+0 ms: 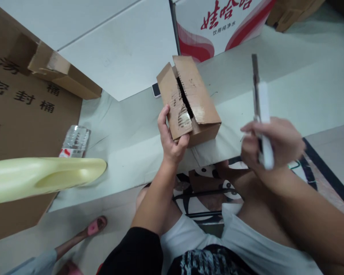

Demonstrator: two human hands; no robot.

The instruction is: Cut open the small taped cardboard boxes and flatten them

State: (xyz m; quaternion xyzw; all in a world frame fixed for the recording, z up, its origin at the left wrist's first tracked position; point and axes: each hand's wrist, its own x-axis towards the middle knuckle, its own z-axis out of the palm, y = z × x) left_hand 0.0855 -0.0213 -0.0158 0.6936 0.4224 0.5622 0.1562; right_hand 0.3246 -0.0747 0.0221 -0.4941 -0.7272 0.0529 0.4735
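A small brown cardboard box stands on the pale surface in front of me, its top flaps separated by a dark, ragged-edged gap. My left hand grips the box's near left corner, thumb at the front and fingers along the side. To the right of the box, my right hand is closed around a white utility knife. Its metal blade points up and away from me, apart from the box. Motion blurs the right hand and knife slightly.
Behind the box are a white panel and a white-and-red carton. A small dark device lies behind the box. At left are a plastic bottle, a pale yellow curved object and large cardboard. Another person's foot shows lower left.
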